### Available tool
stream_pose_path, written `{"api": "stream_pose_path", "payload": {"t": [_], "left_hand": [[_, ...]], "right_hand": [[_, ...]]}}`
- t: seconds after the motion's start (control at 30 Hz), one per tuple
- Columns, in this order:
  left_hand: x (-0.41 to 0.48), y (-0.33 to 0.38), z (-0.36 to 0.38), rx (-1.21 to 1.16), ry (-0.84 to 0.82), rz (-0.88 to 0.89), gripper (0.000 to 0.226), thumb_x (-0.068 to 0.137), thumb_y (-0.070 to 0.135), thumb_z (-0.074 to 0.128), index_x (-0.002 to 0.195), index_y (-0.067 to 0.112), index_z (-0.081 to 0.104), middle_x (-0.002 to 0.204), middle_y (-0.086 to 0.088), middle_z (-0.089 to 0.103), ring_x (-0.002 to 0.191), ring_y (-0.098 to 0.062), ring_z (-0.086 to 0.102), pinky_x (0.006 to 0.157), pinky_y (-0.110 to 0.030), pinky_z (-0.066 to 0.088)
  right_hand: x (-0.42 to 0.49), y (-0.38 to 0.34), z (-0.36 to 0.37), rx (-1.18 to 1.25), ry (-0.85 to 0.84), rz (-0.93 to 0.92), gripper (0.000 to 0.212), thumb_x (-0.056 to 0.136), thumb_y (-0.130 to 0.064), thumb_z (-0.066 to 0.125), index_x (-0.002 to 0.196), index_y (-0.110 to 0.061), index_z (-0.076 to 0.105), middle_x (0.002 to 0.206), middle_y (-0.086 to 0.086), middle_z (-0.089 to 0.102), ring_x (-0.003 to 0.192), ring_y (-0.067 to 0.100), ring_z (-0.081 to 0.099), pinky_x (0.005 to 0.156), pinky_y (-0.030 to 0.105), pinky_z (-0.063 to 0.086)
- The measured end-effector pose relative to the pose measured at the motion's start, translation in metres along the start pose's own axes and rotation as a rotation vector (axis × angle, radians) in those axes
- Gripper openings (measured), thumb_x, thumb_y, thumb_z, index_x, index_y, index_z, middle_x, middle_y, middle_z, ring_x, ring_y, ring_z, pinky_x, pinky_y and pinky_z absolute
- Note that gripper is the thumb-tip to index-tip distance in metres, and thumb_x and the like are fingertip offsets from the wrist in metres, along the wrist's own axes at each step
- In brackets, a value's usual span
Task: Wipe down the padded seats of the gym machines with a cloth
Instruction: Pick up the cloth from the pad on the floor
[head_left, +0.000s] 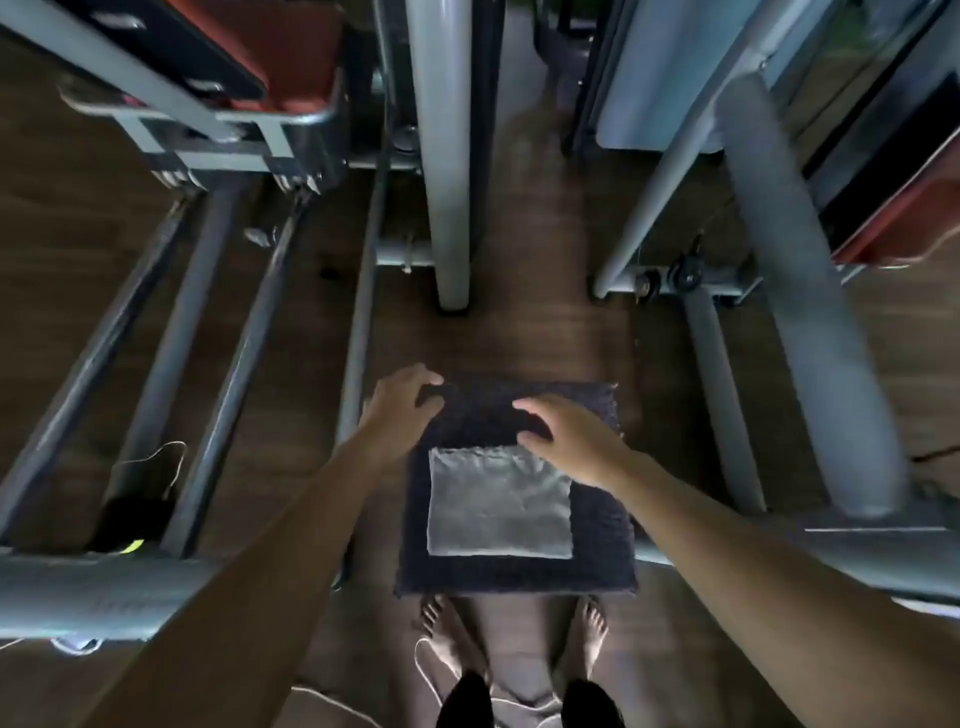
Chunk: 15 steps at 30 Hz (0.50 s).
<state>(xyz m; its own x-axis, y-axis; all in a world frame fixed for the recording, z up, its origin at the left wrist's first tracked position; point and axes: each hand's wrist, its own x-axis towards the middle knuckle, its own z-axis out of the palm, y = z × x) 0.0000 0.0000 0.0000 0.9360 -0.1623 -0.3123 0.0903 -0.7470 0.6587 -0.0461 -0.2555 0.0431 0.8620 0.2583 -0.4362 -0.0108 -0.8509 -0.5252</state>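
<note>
Crowding both sides, the gym machines (447, 156) keep their red padded seats (296, 62) at the far edges, well apart from both hands. Between them a dark mat (519, 577) lies on the floor (519, 332), with the grey cloth (498, 504) flat on it. The left hand (400, 405) curls at the mat's far left corner; I cannot tell whether its grip has closed. The right hand (571, 436) spreads open just beyond the cloth. Tugging the mat would likely slide the cloth onto the floor and dirty it.

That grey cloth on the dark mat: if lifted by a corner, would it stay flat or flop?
Likely floppy: the grey cloth looks thin, with soft wrinkles and a wavy far edge. Probably light for its size. Pushed, it may bunch rather than slide, since the dark mat beneath looks nubbly.
</note>
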Motion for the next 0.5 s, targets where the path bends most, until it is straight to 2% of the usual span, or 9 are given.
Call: {"api": "stream_pose_path", "payload": {"t": [0.07, 0.1, 0.17, 0.3, 0.4, 0.5], "left_hand": [[0.006, -0.015, 0.012, 0.077, -0.072, -0.033, 0.035, 0.099, 0.034, 0.059, 0.134, 0.033, 0.058, 0.160, 0.003, 0.036, 0.140, -0.028, 0.041, 0.115, -0.054, 0.033], [0.008, -0.023, 0.019, 0.118, -0.112, -0.051, 0.038, 0.100, 0.036, 0.055, 0.139, 0.034, 0.053, 0.163, 0.005, 0.030, 0.146, -0.027, 0.033, 0.116, -0.058, 0.029], [0.011, -0.032, 0.030, 0.181, -0.169, -0.064, 0.045, 0.104, 0.037, 0.049, 0.148, 0.034, 0.043, 0.166, 0.007, 0.021, 0.153, -0.025, 0.016, 0.120, -0.059, 0.020], [0.013, -0.034, 0.047, 0.235, -0.132, -0.025, 0.051, 0.107, 0.039, 0.038, 0.157, 0.036, 0.027, 0.169, 0.010, 0.006, 0.156, -0.024, 0.003, 0.123, -0.053, 0.013], [0.006, -0.034, 0.063, 0.241, -0.071, -0.039, 0.053, 0.109, 0.039, 0.033, 0.159, 0.037, 0.018, 0.169, 0.013, -0.002, 0.156, -0.024, -0.003, 0.124, -0.053, 0.010], [-0.001, -0.037, 0.076, 0.218, 0.009, -0.038, 0.053, 0.109, 0.038, 0.031, 0.159, 0.038, 0.015, 0.168, 0.014, -0.003, 0.156, -0.023, -0.006, 0.124, -0.055, 0.005]], "right_hand": [[0.007, 0.008, 0.024, -0.134, -0.071, 0.029, 0.057, 0.101, -0.043, 0.054, 0.152, -0.022, 0.041, 0.146, 0.007, 0.051, 0.131, 0.027, 0.050, 0.106, 0.044, 0.041], [0.009, 0.016, 0.039, -0.215, -0.073, 0.047, 0.057, 0.100, -0.048, 0.054, 0.151, -0.023, 0.043, 0.144, 0.006, 0.050, 0.130, 0.028, 0.049, 0.105, 0.045, 0.041], [0.009, 0.028, 0.061, -0.331, -0.013, 0.051, 0.056, 0.094, -0.056, 0.058, 0.139, -0.023, 0.054, 0.132, 0.003, 0.055, 0.124, 0.028, 0.050, 0.101, 0.045, 0.040], [0.011, 0.049, 0.069, -0.379, 0.143, 0.027, 0.047, 0.083, -0.057, 0.071, 0.107, -0.017, 0.068, 0.107, 0.003, 0.065, 0.110, 0.028, 0.056, 0.095, 0.045, 0.042], [0.007, 0.061, 0.059, -0.351, 0.116, -0.043, 0.044, 0.089, -0.054, 0.067, 0.108, -0.014, 0.066, 0.105, 0.003, 0.066, 0.102, 0.023, 0.058, 0.087, 0.036, 0.042], [0.004, 0.072, 0.036, -0.217, 0.082, -0.036, 0.041, 0.090, -0.047, 0.069, 0.108, -0.011, 0.063, 0.084, 0.001, 0.066, 0.070, 0.014, 0.057, 0.060, 0.024, 0.036]]}}
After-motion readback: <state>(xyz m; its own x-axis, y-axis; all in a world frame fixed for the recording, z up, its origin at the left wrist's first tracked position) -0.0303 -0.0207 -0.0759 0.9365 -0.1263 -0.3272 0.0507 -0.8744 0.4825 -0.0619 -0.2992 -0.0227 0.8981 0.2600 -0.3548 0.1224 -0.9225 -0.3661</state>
